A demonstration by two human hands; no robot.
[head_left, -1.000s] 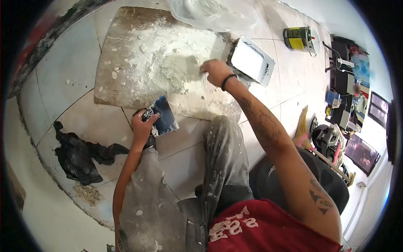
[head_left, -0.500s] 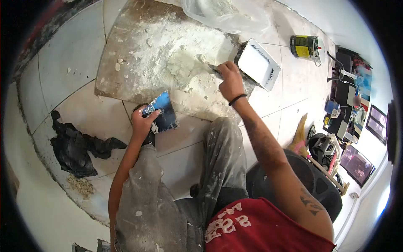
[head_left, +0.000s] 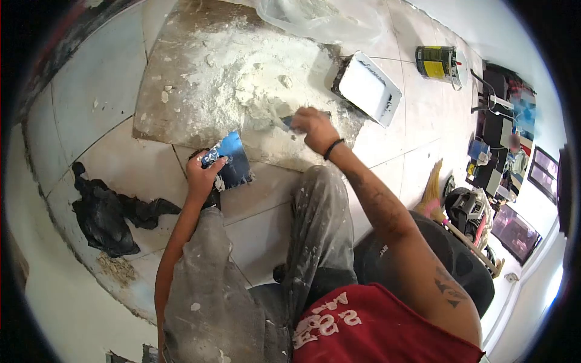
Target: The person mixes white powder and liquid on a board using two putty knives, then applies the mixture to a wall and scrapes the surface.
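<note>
My right hand grips a putty knife whose blade digs into the near side of a heap of white filler. The filler lies on a brown board flat on the tiled floor. My left hand holds a wide blue scraper, blade up and smeared with white, at the board's near edge. My plaster-spattered knees are below both hands.
A white paint tray stands tilted at the board's right edge. A clear plastic bag of powder lies at the far end. A yellow-labelled tin stands far right. A black rag lies on the tiles at left. Clutter lines the right wall.
My right hand has drawn the putty knife back from the middle of the heap to its near edge, toward me. The left hand with the blue scraper has stayed almost still.
</note>
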